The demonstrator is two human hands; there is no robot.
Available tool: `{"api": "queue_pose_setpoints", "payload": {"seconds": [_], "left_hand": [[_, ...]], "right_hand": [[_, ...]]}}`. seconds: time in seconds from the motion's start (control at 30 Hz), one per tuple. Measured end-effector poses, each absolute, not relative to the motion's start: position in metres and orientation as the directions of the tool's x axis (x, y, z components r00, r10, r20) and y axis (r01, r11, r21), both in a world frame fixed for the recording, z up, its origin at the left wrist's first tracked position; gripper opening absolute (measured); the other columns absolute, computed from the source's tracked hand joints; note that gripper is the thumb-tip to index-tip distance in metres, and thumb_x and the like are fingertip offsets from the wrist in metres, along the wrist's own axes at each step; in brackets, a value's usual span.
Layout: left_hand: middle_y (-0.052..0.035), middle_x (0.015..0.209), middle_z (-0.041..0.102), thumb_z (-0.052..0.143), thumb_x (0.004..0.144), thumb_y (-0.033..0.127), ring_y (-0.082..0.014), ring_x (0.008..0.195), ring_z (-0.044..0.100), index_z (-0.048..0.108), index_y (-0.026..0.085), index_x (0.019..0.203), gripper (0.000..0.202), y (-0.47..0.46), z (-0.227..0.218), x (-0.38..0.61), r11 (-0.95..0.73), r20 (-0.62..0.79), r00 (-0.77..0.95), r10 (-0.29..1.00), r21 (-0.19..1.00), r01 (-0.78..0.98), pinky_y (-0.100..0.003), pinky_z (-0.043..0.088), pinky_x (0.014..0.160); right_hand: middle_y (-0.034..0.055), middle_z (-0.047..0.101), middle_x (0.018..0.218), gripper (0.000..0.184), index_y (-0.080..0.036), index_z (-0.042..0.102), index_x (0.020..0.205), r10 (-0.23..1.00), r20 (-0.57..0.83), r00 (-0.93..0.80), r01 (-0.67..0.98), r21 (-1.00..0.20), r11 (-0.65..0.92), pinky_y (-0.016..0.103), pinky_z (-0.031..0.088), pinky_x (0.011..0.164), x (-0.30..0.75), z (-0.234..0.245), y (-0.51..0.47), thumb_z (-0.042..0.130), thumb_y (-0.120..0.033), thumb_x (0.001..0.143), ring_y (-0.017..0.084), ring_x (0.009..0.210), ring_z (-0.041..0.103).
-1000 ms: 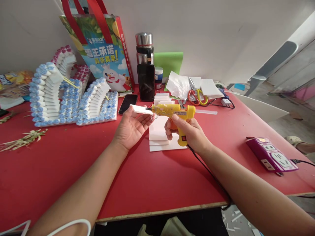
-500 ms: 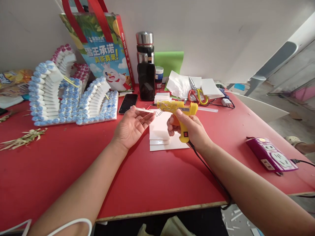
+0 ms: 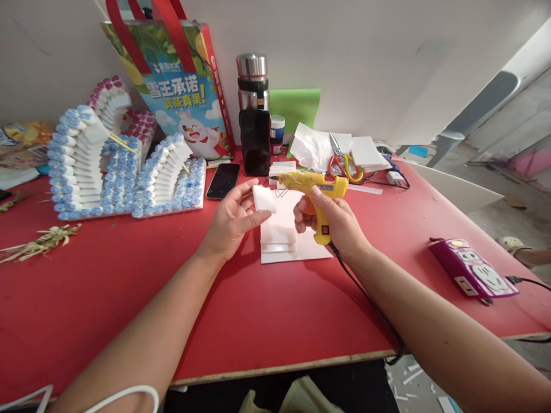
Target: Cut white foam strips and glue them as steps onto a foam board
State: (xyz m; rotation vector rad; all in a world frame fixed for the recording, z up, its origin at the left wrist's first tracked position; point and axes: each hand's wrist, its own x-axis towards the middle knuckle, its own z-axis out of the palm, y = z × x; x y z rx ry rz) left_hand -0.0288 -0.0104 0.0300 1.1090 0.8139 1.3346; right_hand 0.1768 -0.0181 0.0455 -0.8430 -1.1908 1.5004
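My left hand point(image 3: 232, 221) holds a small white foam piece point(image 3: 263, 199) between thumb and fingertips, its broad face turned towards me. My right hand point(image 3: 333, 223) is wrapped round the grip of a yellow hot glue gun point(image 3: 310, 189), whose nozzle points left, just right of the foam piece. A glue stick pokes out of the gun's back. Beneath both hands a stack of white foam pieces point(image 3: 284, 235) rests on the red table point(image 3: 129, 275).
Blue-and-white stepped foam models point(image 3: 124, 172) stand at the left, a printed bag point(image 3: 181, 86) behind them. A phone point(image 3: 222, 180), dark flask point(image 3: 255, 115), scissors point(image 3: 342, 163) and paper lie at the back. A purple power strip point(image 3: 471, 269) sits at the right.
My left hand has turned the foam piece from edge-on to face-on and drawn it nearer. The glue gun has shifted slightly right and its nozzle has left the piece.
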Motion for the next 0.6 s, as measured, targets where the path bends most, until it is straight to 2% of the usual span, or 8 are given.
{"api": "queue_pose_setpoints", "payload": {"seconds": [0.13, 0.3, 0.37, 0.43, 0.5, 0.6], "left_hand": [[-0.0075, 0.135, 0.060, 0.090, 0.067, 0.021, -0.0241, 0.123, 0.058, 0.060, 0.026, 0.124, 0.065, -0.016, 0.030, -0.022, -0.260, 0.282, 0.109, 0.953, 0.949, -0.178, -0.033, 0.047, 0.104], [-0.0075, 0.136, 0.059, 0.091, 0.065, 0.020, -0.0263, 0.124, 0.058, 0.060, 0.028, 0.127, 0.069, -0.024, 0.027, -0.010, -0.398, 0.399, 0.000, 0.917, 0.916, -0.043, -0.034, 0.046, 0.106], [-0.0085, 0.139, 0.056, 0.089, 0.068, 0.020, -0.0268, 0.123, 0.059, 0.057, 0.028, 0.132, 0.072, -0.025, 0.024, -0.008, -0.508, 0.509, 0.016, 0.861, 0.858, 0.075, -0.037, 0.048, 0.105], [-0.0099, 0.143, 0.052, 0.086, 0.072, 0.020, -0.0264, 0.123, 0.058, 0.052, 0.028, 0.137, 0.074, -0.025, 0.020, -0.007, -0.622, 0.621, 0.073, 0.781, 0.760, 0.190, -0.039, 0.049, 0.103], [-0.0109, 0.146, 0.049, 0.085, 0.074, 0.019, -0.0258, 0.122, 0.058, 0.048, 0.029, 0.140, 0.076, -0.025, 0.018, -0.006, -0.674, 0.667, 0.120, 0.736, 0.702, 0.231, -0.040, 0.050, 0.103], [-0.0113, 0.148, 0.049, 0.088, 0.072, 0.026, -0.0237, 0.114, 0.062, 0.044, 0.031, 0.143, 0.083, -0.025, 0.019, -0.008, -0.603, 0.592, 0.122, 0.796, 0.793, 0.086, -0.039, 0.053, 0.099]], "right_hand": [[0.0034, 0.065, 0.073, 0.042, -0.019, 0.067, 0.076, 0.982, 0.060, -0.179, -0.277, -0.961, 0.008, 0.032, 0.054, 0.069, 0.176, 0.044, -0.017, 0.071, -0.059, 0.085, 0.017, 0.066, 0.064], [0.0014, 0.064, 0.082, 0.029, -0.018, 0.068, 0.081, 0.997, 0.045, -0.069, -0.292, -0.956, 0.023, 0.035, 0.056, 0.086, 0.173, 0.038, -0.016, 0.087, -0.040, 0.075, 0.019, 0.085, 0.069], [-0.0004, 0.062, 0.079, 0.029, -0.018, 0.065, 0.077, 0.995, 0.010, -0.102, -0.305, -0.952, -0.022, 0.033, 0.055, 0.082, 0.170, 0.037, -0.017, 0.089, -0.034, 0.072, 0.016, 0.079, 0.065], [-0.0026, 0.059, 0.074, 0.031, -0.018, 0.062, 0.074, 0.991, -0.030, -0.131, -0.311, -0.948, -0.070, 0.029, 0.051, 0.071, 0.168, 0.036, -0.019, 0.090, -0.029, 0.069, 0.012, 0.068, 0.058], [-0.0041, 0.056, 0.072, 0.031, -0.018, 0.060, 0.074, 0.989, -0.039, -0.140, -0.314, -0.946, -0.082, 0.027, 0.045, 0.063, 0.167, 0.037, -0.019, 0.089, -0.026, 0.067, 0.010, 0.064, 0.052], [-0.0037, 0.056, 0.073, 0.030, -0.018, 0.060, 0.075, 0.994, -0.001, -0.110, -0.271, -0.962, -0.031, 0.026, 0.041, 0.059, 0.173, 0.040, -0.016, 0.088, -0.025, 0.067, 0.010, 0.065, 0.051]]}}
